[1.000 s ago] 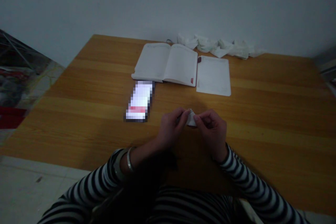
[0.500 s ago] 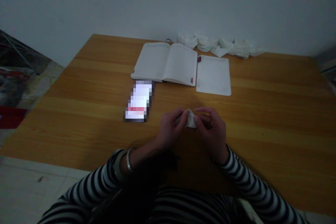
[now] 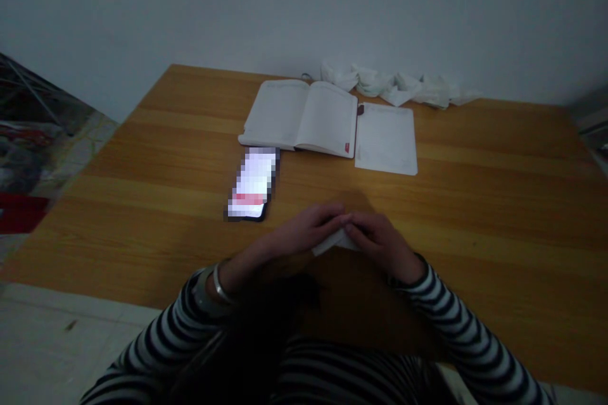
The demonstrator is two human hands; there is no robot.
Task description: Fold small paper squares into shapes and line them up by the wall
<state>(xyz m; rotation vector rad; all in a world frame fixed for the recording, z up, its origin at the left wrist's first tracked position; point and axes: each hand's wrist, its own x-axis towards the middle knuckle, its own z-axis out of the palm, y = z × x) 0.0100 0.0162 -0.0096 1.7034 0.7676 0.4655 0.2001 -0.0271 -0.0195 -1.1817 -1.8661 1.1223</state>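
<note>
Between my two hands is a small piece of white paper [image 3: 335, 241], folded or bent, its lower part showing beneath the fingers. My left hand [image 3: 308, 227] grips it from the left, thumb and fingers stretched towards the other hand. From the right, my right hand [image 3: 380, 238] pinches the paper as well, and the fingertips of both hands meet at its top. The rest of the paper is hidden behind the fingers. Both hands are low over the wooden table [image 3: 498, 202].
A lit phone [image 3: 251, 183] lies left of my hands. Beyond it is an open notebook [image 3: 327, 117], with a loose sheet of paper [image 3: 386, 139] to its right. Crumpled white paper pieces [image 3: 403, 85] line the table's back edge by the wall [image 3: 304, 6].
Both hands have come together at the fingertips and turned flatter. More of the white paper shows below the left fingers. The phone, notebook and loose sheet stay in place.
</note>
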